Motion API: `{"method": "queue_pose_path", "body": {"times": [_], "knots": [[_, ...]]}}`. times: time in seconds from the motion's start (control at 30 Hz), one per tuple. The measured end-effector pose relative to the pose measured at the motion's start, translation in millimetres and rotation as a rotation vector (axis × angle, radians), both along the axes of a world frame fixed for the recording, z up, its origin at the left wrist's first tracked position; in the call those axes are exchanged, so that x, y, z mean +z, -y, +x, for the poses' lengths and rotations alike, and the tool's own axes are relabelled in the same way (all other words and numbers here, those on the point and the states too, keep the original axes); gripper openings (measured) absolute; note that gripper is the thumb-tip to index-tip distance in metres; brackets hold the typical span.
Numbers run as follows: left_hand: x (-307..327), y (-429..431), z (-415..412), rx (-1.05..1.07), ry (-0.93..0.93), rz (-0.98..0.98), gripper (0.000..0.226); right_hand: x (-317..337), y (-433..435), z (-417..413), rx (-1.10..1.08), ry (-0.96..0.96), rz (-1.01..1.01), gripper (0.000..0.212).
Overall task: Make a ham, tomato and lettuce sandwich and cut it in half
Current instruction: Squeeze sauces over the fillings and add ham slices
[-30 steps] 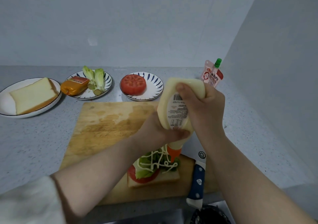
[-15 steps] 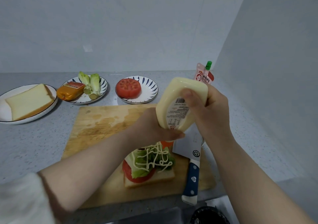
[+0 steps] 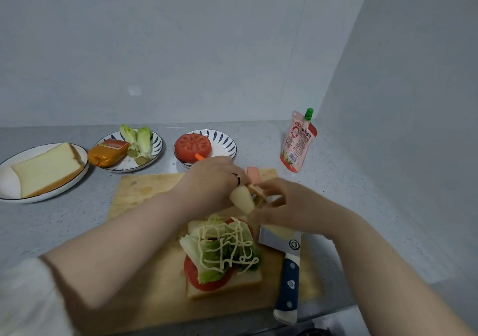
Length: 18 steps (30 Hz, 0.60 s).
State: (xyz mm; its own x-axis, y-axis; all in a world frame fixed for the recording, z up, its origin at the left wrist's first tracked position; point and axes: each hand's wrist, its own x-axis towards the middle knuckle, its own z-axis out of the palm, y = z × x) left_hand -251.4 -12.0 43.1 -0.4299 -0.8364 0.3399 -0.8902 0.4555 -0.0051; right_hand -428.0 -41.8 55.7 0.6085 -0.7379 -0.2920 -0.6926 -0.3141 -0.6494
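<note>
Just behind the open sandwich (image 3: 223, 255) (mayonnaise squiggled over its lettuce), my left grip (image 3: 214, 178) clasps the mayonnaise bottle (image 3: 243, 198) while my right grip (image 3: 278, 201) pinches its blurred end.

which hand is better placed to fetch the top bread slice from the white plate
Left, probably. The bread slice lies far left; the left hand is nearer but holds the mayo bottle, so set that down first.

A home kitchen: speckled grey countertop (image 3: 64, 222) meeting tiled walls, wooden cutting board (image 3: 144, 193), patterned plates (image 3: 227, 144) behind it.
</note>
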Motion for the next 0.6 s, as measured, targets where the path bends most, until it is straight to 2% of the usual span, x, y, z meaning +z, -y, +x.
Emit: {"method": "queue_pose_path", "body": {"times": [0.07, 0.2, 0.3, 0.33, 0.37, 0.43, 0.47, 0.5, 0.53, 0.6], "knots": [[1.2, 2.2, -0.6, -0.079, 0.072, -0.159, 0.036, -13.8, 1.2, 7.8, 0.005, -0.015, -0.001, 0.083], [-2.6, 9.4, 0.1, -0.101, 0.141, -0.485, 0.033, -30.3, 1.4, 16.6, -0.067, 0.134, -0.073, 0.078], [-9.2, 4.7, 0.0, 0.056, -0.084, -0.57, 0.04, -44.0, 0.5, 17.3, -0.178, 0.357, -0.04, 0.082], [-12.5, 2.1, -2.6, 0.138, -0.242, -0.53, 0.047, -47.3, 0.4, 17.1, -0.213, 0.402, -0.039, 0.084], [-14.7, -1.0, -5.6, 0.208, -0.486, -0.401, 0.054, -49.7, 0.1, 16.9, -0.241, 0.436, -0.03, 0.086], [-10.4, -5.4, -13.5, 0.296, -1.084, 0.048, 0.06, -53.7, 0.7, 16.5, -0.263, 0.495, -0.026, 0.085], [-9.5, -5.0, -16.8, 0.281, -1.282, 0.291, 0.059, -55.4, 1.1, 17.4, -0.259, 0.515, -0.038, 0.083], [-10.1, -2.6, -19.8, 0.239, -1.41, 0.5, 0.059, -57.0, 1.4, 19.0, -0.253, 0.528, -0.05, 0.08], [-13.7, 2.7, -23.1, 0.167, -1.398, 0.608, 0.058, -59.3, 2.1, 21.1, -0.249, 0.538, -0.07, 0.075], [-17.0, 11.2, -32.7, 0.093, -1.343, 0.63, 0.05, -64.1, 2.7, 27.5, -0.239, 0.544, -0.112, 0.071]]}}
